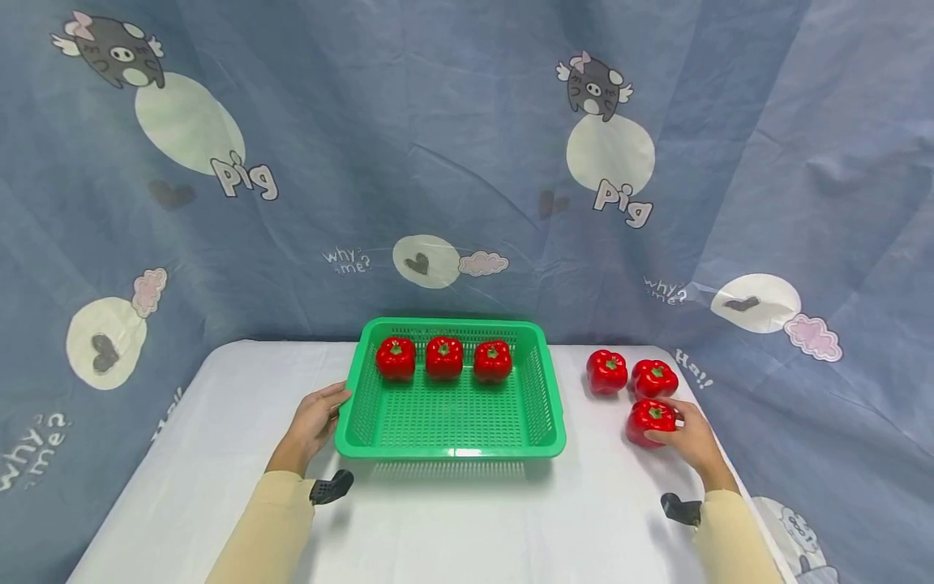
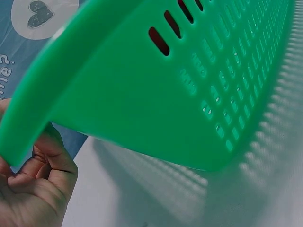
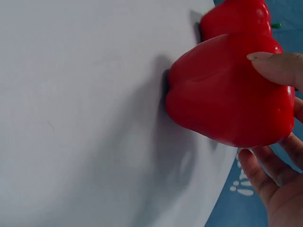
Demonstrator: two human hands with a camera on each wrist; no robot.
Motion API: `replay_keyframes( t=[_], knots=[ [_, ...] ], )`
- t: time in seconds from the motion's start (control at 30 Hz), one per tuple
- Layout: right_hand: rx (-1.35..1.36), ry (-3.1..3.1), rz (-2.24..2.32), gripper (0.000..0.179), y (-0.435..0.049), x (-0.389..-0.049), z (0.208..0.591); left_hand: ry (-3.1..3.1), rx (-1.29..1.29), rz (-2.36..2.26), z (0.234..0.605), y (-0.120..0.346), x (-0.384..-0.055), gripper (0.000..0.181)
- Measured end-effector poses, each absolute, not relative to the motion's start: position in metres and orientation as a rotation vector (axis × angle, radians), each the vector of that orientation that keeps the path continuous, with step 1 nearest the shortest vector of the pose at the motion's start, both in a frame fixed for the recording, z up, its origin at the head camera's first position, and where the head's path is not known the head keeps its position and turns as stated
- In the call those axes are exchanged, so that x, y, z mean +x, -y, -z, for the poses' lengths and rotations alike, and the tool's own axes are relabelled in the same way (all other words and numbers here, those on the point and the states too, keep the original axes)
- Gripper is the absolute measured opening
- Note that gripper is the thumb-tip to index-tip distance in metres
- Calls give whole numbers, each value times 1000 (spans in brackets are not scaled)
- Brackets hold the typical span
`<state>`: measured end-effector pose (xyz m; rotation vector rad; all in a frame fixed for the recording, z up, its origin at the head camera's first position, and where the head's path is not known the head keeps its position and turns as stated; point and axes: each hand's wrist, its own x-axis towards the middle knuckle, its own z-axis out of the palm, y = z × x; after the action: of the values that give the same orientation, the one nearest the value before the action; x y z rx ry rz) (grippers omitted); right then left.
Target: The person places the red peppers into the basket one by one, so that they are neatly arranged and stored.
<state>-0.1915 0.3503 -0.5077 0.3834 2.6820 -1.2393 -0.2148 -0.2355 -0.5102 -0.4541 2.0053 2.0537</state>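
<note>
A green plastic basket (image 1: 451, 452) stands on the white table, with three red bell peppers in a row along its far side, among them a middle pepper (image 1: 444, 359). My left hand (image 1: 315, 423) grips the basket's left rim; in the left wrist view its fingers (image 2: 57, 153) curl beneath the edge. On the right, my right hand (image 1: 689, 435) holds the nearest of three loose bell peppers (image 1: 652, 422). The right wrist view shows the thumb (image 3: 279, 71) on that pepper's side and fingers around its other side. Whether it touches the table is hard to tell.
Two more bell peppers sit just beyond the held one, a left one (image 1: 606, 371) and a right one (image 1: 653, 379) by the table's right edge. The white table (image 1: 481, 527) ends at a blue patterned cloth (image 1: 467, 162) behind and at the sides.
</note>
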Motion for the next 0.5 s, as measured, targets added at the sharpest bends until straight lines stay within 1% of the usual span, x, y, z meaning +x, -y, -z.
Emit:
replay_keyframes(
  t=[0.5],
  knots=[
    [298,-2742,1215,79,-324,-199,511,-1979,-473,-2068,511,234,-216,53]
  ],
)
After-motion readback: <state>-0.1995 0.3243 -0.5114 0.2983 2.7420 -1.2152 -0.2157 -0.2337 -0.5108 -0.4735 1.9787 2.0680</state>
